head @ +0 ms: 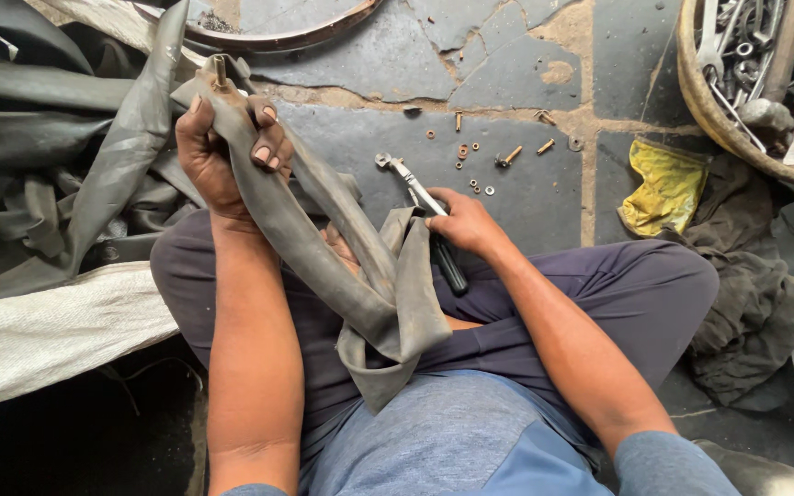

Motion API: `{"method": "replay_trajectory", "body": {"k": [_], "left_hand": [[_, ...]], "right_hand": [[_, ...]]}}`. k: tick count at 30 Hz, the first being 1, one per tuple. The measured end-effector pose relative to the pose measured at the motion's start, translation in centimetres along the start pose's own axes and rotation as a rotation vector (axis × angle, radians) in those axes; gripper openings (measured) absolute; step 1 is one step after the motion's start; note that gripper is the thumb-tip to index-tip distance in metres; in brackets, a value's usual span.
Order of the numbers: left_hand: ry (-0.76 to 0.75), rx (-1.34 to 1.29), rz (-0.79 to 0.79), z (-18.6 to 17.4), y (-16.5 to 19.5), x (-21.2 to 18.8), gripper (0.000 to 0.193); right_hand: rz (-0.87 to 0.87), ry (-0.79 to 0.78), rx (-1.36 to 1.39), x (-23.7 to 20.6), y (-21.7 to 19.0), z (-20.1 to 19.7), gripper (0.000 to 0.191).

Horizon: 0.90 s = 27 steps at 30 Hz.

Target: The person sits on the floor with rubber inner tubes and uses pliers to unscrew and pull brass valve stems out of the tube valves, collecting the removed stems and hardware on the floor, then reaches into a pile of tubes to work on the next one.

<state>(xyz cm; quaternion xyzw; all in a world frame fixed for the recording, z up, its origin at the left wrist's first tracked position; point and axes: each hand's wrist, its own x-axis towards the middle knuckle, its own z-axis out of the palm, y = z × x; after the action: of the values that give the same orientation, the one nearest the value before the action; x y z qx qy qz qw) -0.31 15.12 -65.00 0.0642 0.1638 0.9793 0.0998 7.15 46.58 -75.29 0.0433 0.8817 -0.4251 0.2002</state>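
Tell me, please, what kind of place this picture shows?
Probably a small bicycle or tyre repair workshop, worked on the floor. The left hand holds a rubber inner tube, the right hand grips pliers, and a basket of spanners stands on the stone floor.

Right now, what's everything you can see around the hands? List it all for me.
inner tube: one, grey, draped over the lap, gripped near its brass valve
pliers: one, metal with black handles, on the right knee
small nuts, washers and valve parts: a dozen or so, brass and steel, scattered on the stone floor
spare tubes: a pile, grey, floor at left
white sack: one, lower left
yellow cloth: one, floor at right
dark rag: one, right of the knee
basket of tools: one, tan, top right
wheel rim: one, rusty, top edge
left hand: holds the tube
right hand: holds the pliers
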Motion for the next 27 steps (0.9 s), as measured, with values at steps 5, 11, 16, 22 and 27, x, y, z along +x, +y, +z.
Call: {"method": "replay_trajectory", "body": {"k": [5, 11, 16, 22, 27], "left_hand": [[0.057, 0.074, 0.017, -0.9, 0.0, -0.1, 0.048], [0.105, 0.18, 0.031, -1.0, -1.0, 0.1, 0.052], [0.098, 0.237, -0.004, -0.1, -1.4, 0.3, 0.054], [0.146, 0.213, -0.001, 0.6, -1.2, 0.5, 0.048], [0.154, 0.217, 0.016, 1.2, -1.1, 1.0, 0.037]], "right_hand": [[0.151, 0.137, -0.096, -0.8, 0.6, -0.8, 0.058], [-0.031, 0.135, 0.064, -2.4, 0.4, -1.6, 0.062], [-0.059, 0.09, 0.046, 0.8, -1.7, -0.2, 0.062], [0.147, 0.043, 0.233, 2.1, -2.5, -0.4, 0.056], [0.21, 0.122, 0.374, -0.3, -2.4, -0.9, 0.054]]}}
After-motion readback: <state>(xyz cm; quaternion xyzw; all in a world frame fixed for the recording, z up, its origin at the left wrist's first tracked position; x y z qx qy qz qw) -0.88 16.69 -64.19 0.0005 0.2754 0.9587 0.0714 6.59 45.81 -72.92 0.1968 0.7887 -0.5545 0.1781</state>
